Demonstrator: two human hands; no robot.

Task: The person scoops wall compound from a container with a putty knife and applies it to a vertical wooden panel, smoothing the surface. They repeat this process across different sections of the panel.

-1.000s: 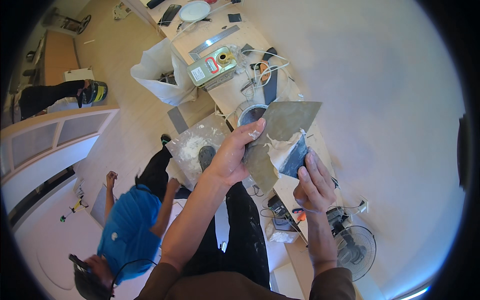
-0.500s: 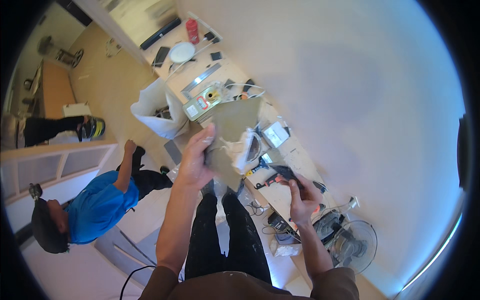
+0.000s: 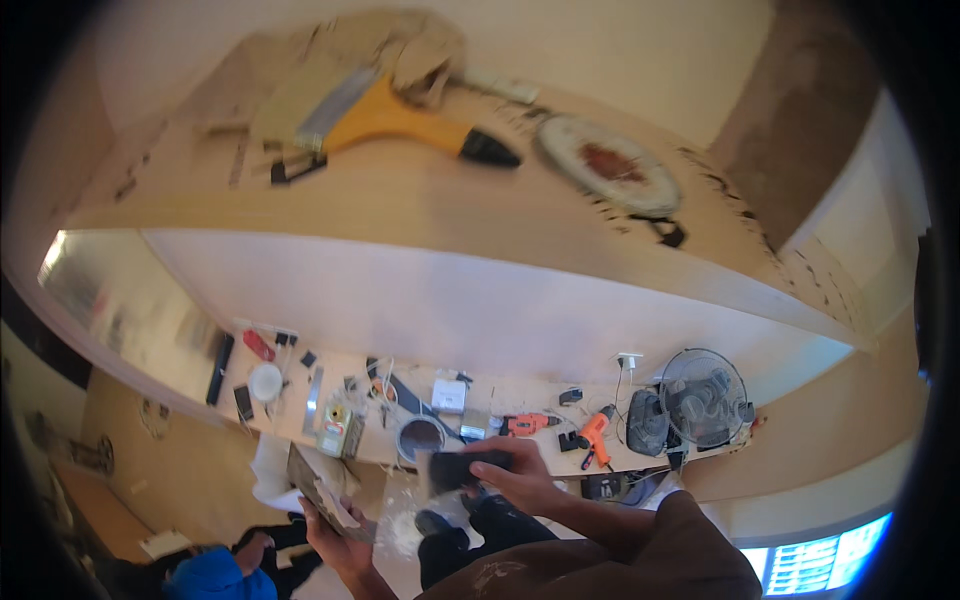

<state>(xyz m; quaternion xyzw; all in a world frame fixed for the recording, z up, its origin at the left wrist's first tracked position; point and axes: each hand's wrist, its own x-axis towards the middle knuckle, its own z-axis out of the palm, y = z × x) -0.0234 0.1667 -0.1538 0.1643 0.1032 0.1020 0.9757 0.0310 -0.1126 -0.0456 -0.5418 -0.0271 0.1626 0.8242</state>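
My left hand point(image 3: 343, 540) grips a flat grey-brown board point(image 3: 318, 482) by its edge, tilted, below the far bench. Its face is turned partly away, so whatever lies on it cannot be made out. My right hand point(image 3: 518, 484) is closed around a dark scraper point(image 3: 458, 470) with a pale edge, held level in front of the bench. Some distance separates the two tools. Just beyond the right hand, on the bench, are a round bucket point(image 3: 420, 437) with a grey inside and an orange drill point(image 3: 528, 424).
A high wooden shelf point(image 3: 420, 205) spans the view, bearing a yellow-handled scraper point(image 3: 395, 112) and an oval white dish point(image 3: 565, 150) with reddish-brown residue. The lower bench carries a metal can point(image 3: 340, 432), an orange glue gun point(image 3: 597, 432) and a fan point(image 3: 703, 398). A person in blue point(image 3: 215, 575) is at lower left.
My view has swung toward the wall and up, bringing the high shelf in. Both hands now appear lower; the board has turned from face-on to nearly edge-on.
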